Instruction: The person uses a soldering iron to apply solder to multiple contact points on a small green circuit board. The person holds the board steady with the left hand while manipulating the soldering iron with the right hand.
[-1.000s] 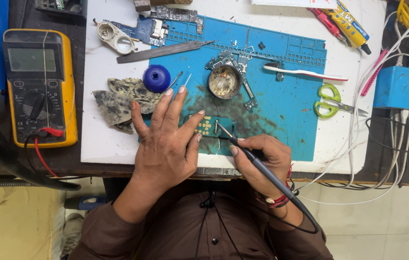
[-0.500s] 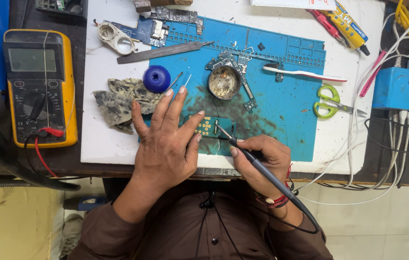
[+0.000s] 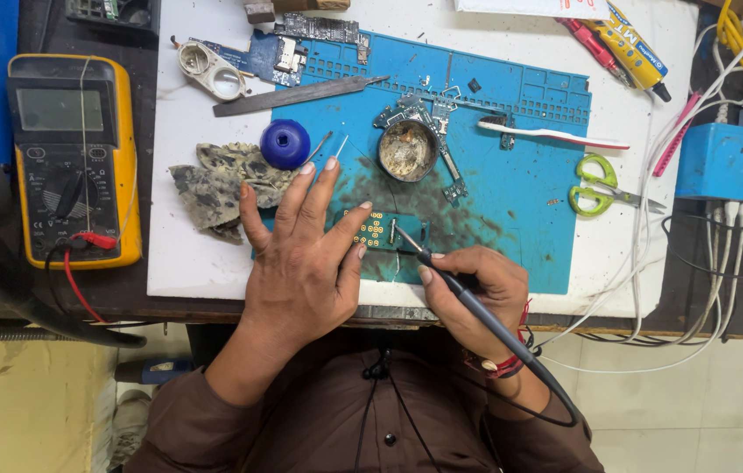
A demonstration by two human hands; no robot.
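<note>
**Iron on the board**

Left hand [image 3: 301,263] lies flat at centre frame, fingers [image 3: 323,188] splayed wide, thumb pinning the small green board [image 3: 380,231] to the blue mat [image 3: 511,184]. Right hand [image 3: 476,293], just lower right of it, is curled tight round a soldering iron [image 3: 459,293], pen-style, its tip touching the board's right edge. A blue knob [image 3: 285,144] sits just beyond the left fingertips.

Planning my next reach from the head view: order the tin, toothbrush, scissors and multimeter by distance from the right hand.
From the right hand:
1. Tin, round, on the blue mat just beyond the hand.
2. Scissors, green-handled, off to the mat's right edge.
3. Toothbrush, beyond the scissors; close to them, ranking narrow.
4. Multimeter, yellow, far across on the table's left side.
</note>
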